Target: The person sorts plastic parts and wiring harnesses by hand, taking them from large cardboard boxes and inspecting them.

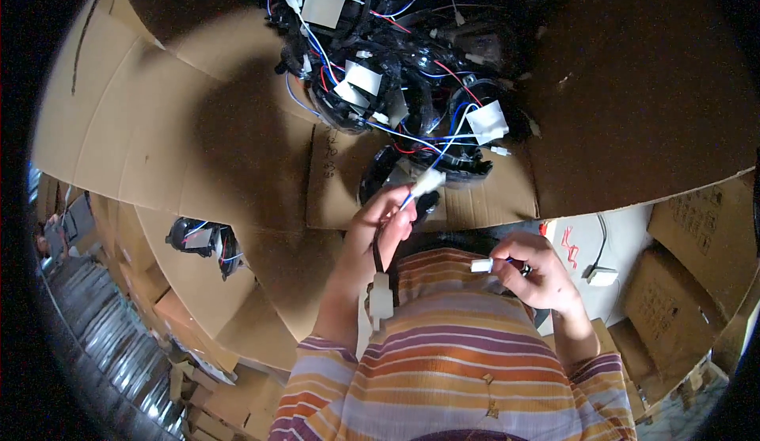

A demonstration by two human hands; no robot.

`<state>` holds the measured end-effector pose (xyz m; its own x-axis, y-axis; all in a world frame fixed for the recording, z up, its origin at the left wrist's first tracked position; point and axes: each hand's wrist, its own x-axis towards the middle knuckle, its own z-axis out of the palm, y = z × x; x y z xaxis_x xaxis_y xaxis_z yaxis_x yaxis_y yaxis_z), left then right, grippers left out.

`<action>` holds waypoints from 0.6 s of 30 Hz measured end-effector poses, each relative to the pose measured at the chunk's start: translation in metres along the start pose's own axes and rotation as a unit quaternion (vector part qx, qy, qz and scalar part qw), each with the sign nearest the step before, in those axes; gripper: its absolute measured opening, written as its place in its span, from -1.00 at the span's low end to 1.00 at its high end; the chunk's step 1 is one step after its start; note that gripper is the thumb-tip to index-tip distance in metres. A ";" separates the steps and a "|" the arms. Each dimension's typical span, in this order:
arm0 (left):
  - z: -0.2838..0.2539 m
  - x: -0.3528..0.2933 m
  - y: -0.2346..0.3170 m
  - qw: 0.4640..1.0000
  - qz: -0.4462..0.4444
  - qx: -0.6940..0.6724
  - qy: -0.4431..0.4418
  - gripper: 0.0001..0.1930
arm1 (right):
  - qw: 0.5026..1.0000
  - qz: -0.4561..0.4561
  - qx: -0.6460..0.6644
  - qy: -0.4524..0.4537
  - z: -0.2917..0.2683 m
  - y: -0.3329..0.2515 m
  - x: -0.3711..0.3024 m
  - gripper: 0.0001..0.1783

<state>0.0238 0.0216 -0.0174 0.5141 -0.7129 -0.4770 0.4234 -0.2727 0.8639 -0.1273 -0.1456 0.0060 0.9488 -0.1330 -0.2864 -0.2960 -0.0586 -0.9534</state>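
Note:
My left hand point(381, 223) is closed, pinching blue and white wires just below a white connector point(428, 182). From the same hand hangs a black cable ending in a white plug point(381, 297), in front of my striped top. Lower right of it, my right hand point(538, 273) grips a small white wire connector point(481, 266) between thumb and fingers; the wire behind it is mostly hidden. Beyond my left hand, a tangled heap of black plastic parts point(419, 100) lies in a large carton. Red, blue and white wires, small connectors and white labels point(487, 121) show among the parts.
Cardboard walls point(633, 93) of the carton rise on both sides. Another black wired part point(204, 243) sits in a carton at the left. At right, a white plug on a black cable point(602, 275) lies on a white surface, beside cardboard boxes point(661, 306). Stacked shiny bundles point(119, 354) stand lower left.

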 end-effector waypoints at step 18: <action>-0.001 -0.003 0.018 0.985 -0.001 0.032 -0.167 -0.85 | 0.999 -0.010 0.044 0.026 0.001 -0.023 0.016 -0.97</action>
<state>0.0309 0.0196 -0.0002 0.2353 -0.8819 -0.4086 0.3700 -0.3074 0.8767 -0.1054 -0.1449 0.0235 0.9467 -0.1838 -0.2647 -0.2646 0.0256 -0.9640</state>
